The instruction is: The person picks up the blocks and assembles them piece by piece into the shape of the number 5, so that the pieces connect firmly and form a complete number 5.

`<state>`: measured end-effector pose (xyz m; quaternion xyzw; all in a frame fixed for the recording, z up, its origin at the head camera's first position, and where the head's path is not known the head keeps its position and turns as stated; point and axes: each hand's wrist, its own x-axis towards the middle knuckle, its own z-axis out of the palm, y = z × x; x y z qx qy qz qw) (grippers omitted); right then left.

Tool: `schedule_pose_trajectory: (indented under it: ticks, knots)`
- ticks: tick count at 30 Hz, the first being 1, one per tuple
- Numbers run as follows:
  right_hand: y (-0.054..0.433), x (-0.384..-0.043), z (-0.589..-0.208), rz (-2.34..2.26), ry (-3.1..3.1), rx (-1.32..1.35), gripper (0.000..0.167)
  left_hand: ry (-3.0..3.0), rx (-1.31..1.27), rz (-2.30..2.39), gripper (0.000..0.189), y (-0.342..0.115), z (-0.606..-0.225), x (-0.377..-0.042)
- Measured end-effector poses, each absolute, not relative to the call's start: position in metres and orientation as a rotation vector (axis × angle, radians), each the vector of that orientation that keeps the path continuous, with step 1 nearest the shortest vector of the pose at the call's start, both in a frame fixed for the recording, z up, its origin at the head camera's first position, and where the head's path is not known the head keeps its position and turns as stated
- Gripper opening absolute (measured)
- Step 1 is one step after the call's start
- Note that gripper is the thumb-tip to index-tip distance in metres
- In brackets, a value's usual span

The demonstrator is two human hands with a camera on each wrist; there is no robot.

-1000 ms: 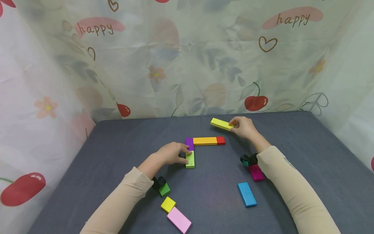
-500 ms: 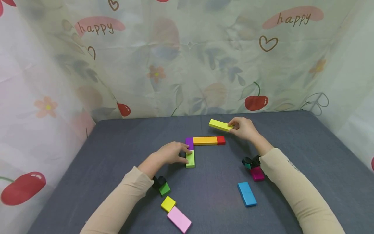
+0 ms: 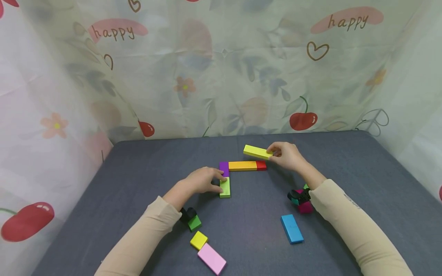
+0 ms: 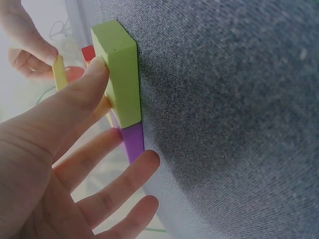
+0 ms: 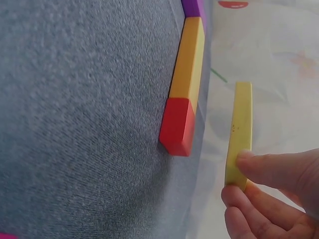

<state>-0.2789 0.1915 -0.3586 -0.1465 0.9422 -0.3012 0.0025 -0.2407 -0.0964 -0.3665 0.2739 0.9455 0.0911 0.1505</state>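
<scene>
Twelve o'clock is the far edge of the table (image 3: pixel 255 245), and here's the yellow bar (image 3: pixel 254 151), up in the air at about one o'clock! The right hand (image 3: pixel 284 155) has it pinched between thumb and fingers at its three o'clock end, the free tip pointing out towards nine. It hangs just beyond the orange bar (image 3: pixel 242 166), apart from it, while the red block (image 3: pixel 261 165) sits flush on that bar's three o'clock end.

Over to the left hand (image 3: pixel 203 180): nothing wrapped up here, thumb and fingertip simply rest on the lime block (image 3: pixel 226 188), which butts against the six o'clock end of the purple block (image 3: pixel 224 167). Whether another finger touches the purple is hard to tell.

Now, the handling! This bar looks like painted wood: light, stiff, tough enough for a firm squeeze, its smooth faces perhaps a touch slippery. That end hold leaves plenty of length free, so the tip could dip or swing; a pinch across the long sides nearer the middle should balance better.

Down at four o'clock from the lime lies the blue block (image 3: pixel 292 229).
</scene>
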Motion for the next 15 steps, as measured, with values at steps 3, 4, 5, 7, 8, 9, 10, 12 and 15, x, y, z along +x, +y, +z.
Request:
schedule_pose_trajectory:
  ticks: [3, 4, 5, 7, 8, 9, 10, 12, 15]
  knots:
    - [0.191, -0.276, -0.359, -0.938, 2.961, -0.487, 0.023, 2.716, 0.788, 0.262, 0.044, -0.097, -0.366, -0.240]
    - [0.191, -0.275, -0.359, -0.936, 2.962, -0.494, 0.022, 2.717, 0.790, 0.263, 0.044, -0.097, -0.366, -0.240]
    - [0.190, -0.274, -0.359, -0.932, 2.962, -0.501, 0.022, 2.718, 0.790, 0.264, 0.044, -0.097, -0.366, -0.240]
    - [0.190, -0.272, -0.359, -0.926, 2.960, -0.519, 0.021, 2.719, 0.792, 0.265, 0.044, -0.097, -0.367, -0.240]
    - [0.189, -0.271, -0.359, -0.926, 2.957, -0.524, 0.021, 2.718, 0.790, 0.264, 0.044, -0.096, -0.366, -0.240]
    - [0.189, -0.270, -0.359, -0.923, 2.954, -0.532, 0.021, 2.717, 0.789, 0.267, 0.044, -0.097, -0.366, -0.240]
    - [0.188, -0.269, -0.359, -0.920, 2.951, -0.543, 0.020, 2.717, 0.790, 0.269, 0.044, -0.097, -0.366, -0.240]
    - [0.188, -0.267, -0.359, -0.915, 2.946, -0.566, 0.020, 2.714, 0.789, 0.272, 0.044, -0.097, -0.366, -0.240]
    - [0.187, -0.264, -0.358, -0.912, 2.935, -0.598, 0.019, 2.710, 0.788, 0.280, 0.044, -0.097, -0.365, -0.239]
